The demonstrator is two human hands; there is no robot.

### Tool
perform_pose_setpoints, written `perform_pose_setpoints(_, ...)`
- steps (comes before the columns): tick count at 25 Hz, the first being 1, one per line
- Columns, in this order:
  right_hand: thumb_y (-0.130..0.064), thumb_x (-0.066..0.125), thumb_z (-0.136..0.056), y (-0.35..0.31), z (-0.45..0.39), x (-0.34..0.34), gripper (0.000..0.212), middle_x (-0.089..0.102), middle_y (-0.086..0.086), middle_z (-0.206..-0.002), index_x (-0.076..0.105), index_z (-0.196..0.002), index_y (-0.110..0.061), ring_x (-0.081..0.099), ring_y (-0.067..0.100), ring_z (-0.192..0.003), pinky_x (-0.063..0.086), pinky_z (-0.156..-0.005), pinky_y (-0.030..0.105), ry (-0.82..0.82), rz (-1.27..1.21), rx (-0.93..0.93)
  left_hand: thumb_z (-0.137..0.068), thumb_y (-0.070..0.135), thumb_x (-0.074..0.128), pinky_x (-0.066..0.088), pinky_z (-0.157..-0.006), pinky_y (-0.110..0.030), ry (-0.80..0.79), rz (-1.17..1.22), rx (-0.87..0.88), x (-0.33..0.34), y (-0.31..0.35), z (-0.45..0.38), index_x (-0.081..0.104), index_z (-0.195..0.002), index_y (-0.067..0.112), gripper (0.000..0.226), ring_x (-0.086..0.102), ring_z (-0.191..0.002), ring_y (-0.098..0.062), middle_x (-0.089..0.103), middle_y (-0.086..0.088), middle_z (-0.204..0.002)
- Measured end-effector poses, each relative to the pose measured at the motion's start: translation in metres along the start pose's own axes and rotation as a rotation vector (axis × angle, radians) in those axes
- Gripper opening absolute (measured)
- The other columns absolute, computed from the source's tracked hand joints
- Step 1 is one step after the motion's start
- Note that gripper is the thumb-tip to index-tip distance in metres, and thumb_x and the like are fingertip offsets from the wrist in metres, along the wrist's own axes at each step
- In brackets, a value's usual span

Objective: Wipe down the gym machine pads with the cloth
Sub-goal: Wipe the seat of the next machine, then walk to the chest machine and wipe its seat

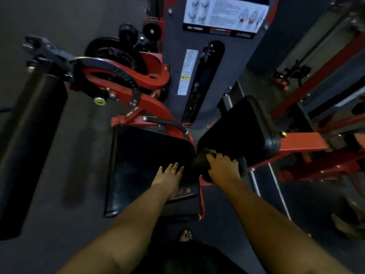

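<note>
A red gym machine has a flat black seat pad in the middle and a black back pad tilted up to its right. My left hand lies flat on the seat pad's right side with its fingers straight. My right hand grips a dark cloth with a bit of yellow showing, and holds it against the lower edge of the back pad. A long black roller pad stands at the left.
The grey weight-stack cover with an instruction placard rises behind the pads. A red frame beam runs right. A black handle sits behind the seat. My bare foot is on the dark floor; another person's feet show at the right edge.
</note>
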State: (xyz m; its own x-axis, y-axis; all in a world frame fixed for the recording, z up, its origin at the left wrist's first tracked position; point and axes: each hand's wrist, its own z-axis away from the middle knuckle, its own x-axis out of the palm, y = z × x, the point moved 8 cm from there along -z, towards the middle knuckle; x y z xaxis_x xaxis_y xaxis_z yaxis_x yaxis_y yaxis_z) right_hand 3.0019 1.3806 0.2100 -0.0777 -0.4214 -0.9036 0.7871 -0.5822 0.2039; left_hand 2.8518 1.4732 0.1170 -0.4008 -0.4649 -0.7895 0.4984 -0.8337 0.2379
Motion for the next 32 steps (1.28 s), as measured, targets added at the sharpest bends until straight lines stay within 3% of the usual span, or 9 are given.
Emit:
perform_pose_setpoints(4,-0.040,0.051,-0.096,-0.043,0.003,0.004,0.061,0.052,0.011,-0.139,0.028,-0.152,-0.030,0.055,0.035,-0.119,0.043,-0.094,0.051,0.012,-0.123,-0.100,-0.091,0.078,0.038,0.003,-0.126,-0.052,0.029,0.072,-0.151,-0.004,-0.039,0.055,-0.007,-0.162,0.023,0.101,-0.004,-0.158,-0.024,-0.010,-0.005,-0.171)
perform_pose_setpoints(8,-0.041,0.047,-0.097,-0.102,0.018,0.004,0.048,0.056,0.008,-0.127,0.036,-0.141,-0.027,0.058,0.033,-0.110,0.044,-0.080,0.044,0.048,-0.119,-0.346,-0.091,0.078,0.040,0.008,-0.126,-0.051,0.133,0.231,-0.377,0.018,-0.071,0.128,-0.004,-0.163,0.023,0.101,0.001,-0.158,-0.023,-0.005,-0.004,-0.171)
perform_pose_setpoints(12,-0.044,0.049,-0.095,-0.171,0.047,-0.002,0.042,0.059,0.006,-0.119,0.040,-0.133,-0.029,0.060,0.031,-0.105,0.047,-0.079,0.045,0.058,-0.097,-0.565,-0.089,0.080,0.041,0.011,-0.126,-0.050,0.219,0.330,-0.573,0.053,-0.093,0.211,-0.001,-0.163,0.025,0.101,0.005,-0.158,-0.023,-0.001,-0.003,-0.172)
perform_pose_setpoints(18,-0.045,0.056,-0.091,-0.289,0.122,-0.035,0.042,0.062,0.005,-0.118,0.046,-0.128,-0.029,0.063,0.032,-0.107,0.047,-0.080,0.043,0.180,-0.064,-0.876,-0.088,0.084,0.034,0.011,-0.126,-0.050,0.347,0.483,-0.858,0.092,-0.123,0.324,-0.001,-0.163,0.027,0.101,0.006,-0.157,-0.023,-0.001,-0.002,-0.172)
perform_pose_setpoints(26,-0.044,0.053,-0.095,-0.458,0.220,-0.051,0.035,0.063,0.006,-0.114,0.045,-0.124,-0.026,0.064,0.033,-0.102,0.048,-0.076,0.043,0.194,-0.034,-1.212,-0.087,0.085,0.033,0.013,-0.126,-0.048,0.420,0.635,-1.173,0.153,-0.186,0.481,-0.004,-0.163,0.029,0.102,0.006,-0.157,-0.022,-0.003,0.000,-0.171)
perform_pose_setpoints(32,-0.042,0.051,-0.093,-0.613,0.292,-0.089,0.032,0.064,0.004,-0.111,0.044,-0.122,-0.031,0.064,0.033,-0.100,0.050,-0.072,0.042,0.219,-0.094,-1.347,-0.084,0.087,0.030,0.014,-0.126,-0.048,0.544,0.619,-1.315,0.170,-0.287,0.608,-0.004,-0.163,0.029,0.103,0.006,-0.157,-0.022,-0.003,0.001,-0.171)
